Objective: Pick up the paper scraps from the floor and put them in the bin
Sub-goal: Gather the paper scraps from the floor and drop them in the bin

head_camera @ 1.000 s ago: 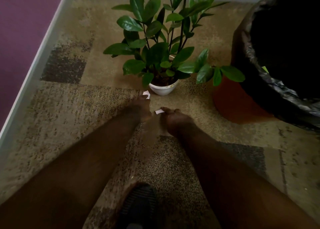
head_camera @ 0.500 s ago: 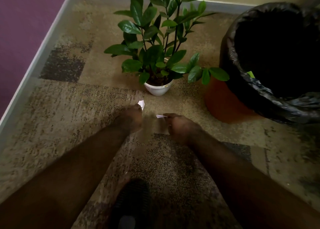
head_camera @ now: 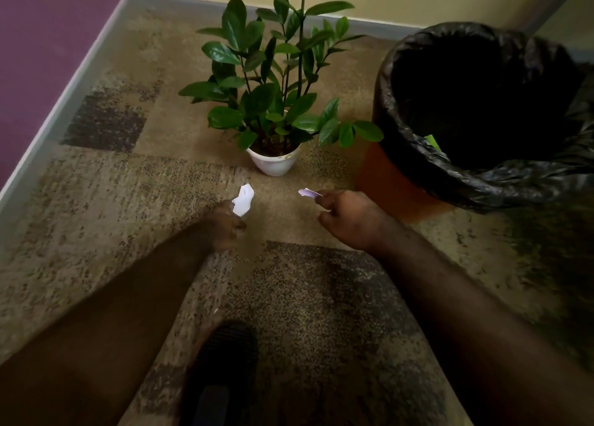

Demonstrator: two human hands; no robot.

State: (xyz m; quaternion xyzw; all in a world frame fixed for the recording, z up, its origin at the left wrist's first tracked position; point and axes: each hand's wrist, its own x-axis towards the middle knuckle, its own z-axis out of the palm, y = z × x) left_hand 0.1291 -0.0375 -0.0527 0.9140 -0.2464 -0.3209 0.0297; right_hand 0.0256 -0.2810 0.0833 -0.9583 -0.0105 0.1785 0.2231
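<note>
My left hand [head_camera: 225, 224] is closed around a white paper scrap [head_camera: 243, 199] that sticks up from its fingers. My right hand [head_camera: 348, 218] pinches a smaller pale scrap [head_camera: 308, 193] between thumb and fingers. Both hands hover above the patterned carpet, a little apart, in front of the plant. The orange bin [head_camera: 395, 181] with a black liner [head_camera: 514, 181] stands at the right, its mouth open and dark; a bit of green shows inside it. A tiny white fleck [head_camera: 216, 310] lies on the carpet near my shoe.
A leafy plant in a white pot [head_camera: 274, 163] stands just beyond my hands, left of the bin. My dark shoe [head_camera: 221, 371] is at the bottom centre. A grey skirting [head_camera: 80, 75] and purple wall run along the left; a yellow wall is behind.
Both hands have lifted off the carpet with their scraps and drawn apart, the right one drifting toward the bin. The view has pulled back and up.
</note>
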